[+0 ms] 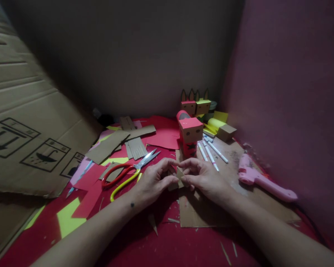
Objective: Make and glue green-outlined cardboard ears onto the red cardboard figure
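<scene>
Between the fingertips of my left hand [158, 178] and my right hand [203, 178] is a small piece of cardboard [180, 177], pinched from both sides above the near edge of a cardboard sheet [195, 217]. Just beyond my hands stands a red paper-and-cardboard animal figure [191, 129] with a box-shaped head and drawn dots. To the left of my left hand lies a pair of scissors [130, 170] with red and yellow handles, blades apart. Several white markers [211, 152] rest past my right hand.
Two more animal heads with pointed ears, one red [188, 106] and one yellow [203, 106], stand at the back. A pink glue gun [264, 181] lies right. Cardboard strips [108, 146] and coloured paper scraps [71, 217] cover the left. A large cardboard box [30, 111] rises at the left.
</scene>
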Demonstrator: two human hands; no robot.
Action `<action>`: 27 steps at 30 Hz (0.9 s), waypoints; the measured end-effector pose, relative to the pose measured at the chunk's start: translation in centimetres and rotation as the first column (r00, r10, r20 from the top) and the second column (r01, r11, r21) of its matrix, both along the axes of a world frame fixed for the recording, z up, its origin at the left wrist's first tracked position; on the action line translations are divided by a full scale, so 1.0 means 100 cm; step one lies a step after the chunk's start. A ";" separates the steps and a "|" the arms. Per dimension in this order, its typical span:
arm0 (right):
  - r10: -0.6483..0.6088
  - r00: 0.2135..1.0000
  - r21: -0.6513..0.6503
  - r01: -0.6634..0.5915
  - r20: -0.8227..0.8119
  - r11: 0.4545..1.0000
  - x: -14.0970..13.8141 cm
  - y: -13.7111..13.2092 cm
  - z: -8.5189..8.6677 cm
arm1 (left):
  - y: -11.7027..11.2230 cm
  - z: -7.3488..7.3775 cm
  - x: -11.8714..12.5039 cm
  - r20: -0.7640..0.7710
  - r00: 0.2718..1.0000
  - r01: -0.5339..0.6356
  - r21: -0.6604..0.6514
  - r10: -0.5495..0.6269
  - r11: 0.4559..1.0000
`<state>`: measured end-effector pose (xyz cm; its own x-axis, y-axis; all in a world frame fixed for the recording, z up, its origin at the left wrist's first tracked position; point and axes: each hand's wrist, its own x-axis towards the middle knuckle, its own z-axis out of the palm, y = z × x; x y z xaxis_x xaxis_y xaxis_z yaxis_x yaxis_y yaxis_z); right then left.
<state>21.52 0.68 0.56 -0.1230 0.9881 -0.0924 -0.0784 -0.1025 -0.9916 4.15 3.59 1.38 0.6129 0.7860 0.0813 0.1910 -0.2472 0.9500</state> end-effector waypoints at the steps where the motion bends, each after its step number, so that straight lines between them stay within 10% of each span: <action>1: -0.004 1.000 0.003 0.004 0.005 1.000 0.001 0.000 0.000 | 0.000 0.002 0.000 0.000 1.000 0.007 0.001 -0.007 1.000; 19: -0.113 0.991 0.114 0.104 0.075 0.988 0.004 -0.003 0.013 | 0.001 0.013 0.000 0.018 0.995 -0.092 -0.182 0.097 0.979; 27: -0.326 0.945 0.416 0.306 -0.024 0.857 0.036 0.003 0.088 | 0.010 0.075 0.003 0.055 0.975 -0.220 0.097 0.216 0.971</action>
<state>25.13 0.98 9.32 0.1967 0.9234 0.3296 0.0087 0.3346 -0.9423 4.49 4.62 8.90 0.4219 0.8863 0.1912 0.2097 -0.3005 0.9304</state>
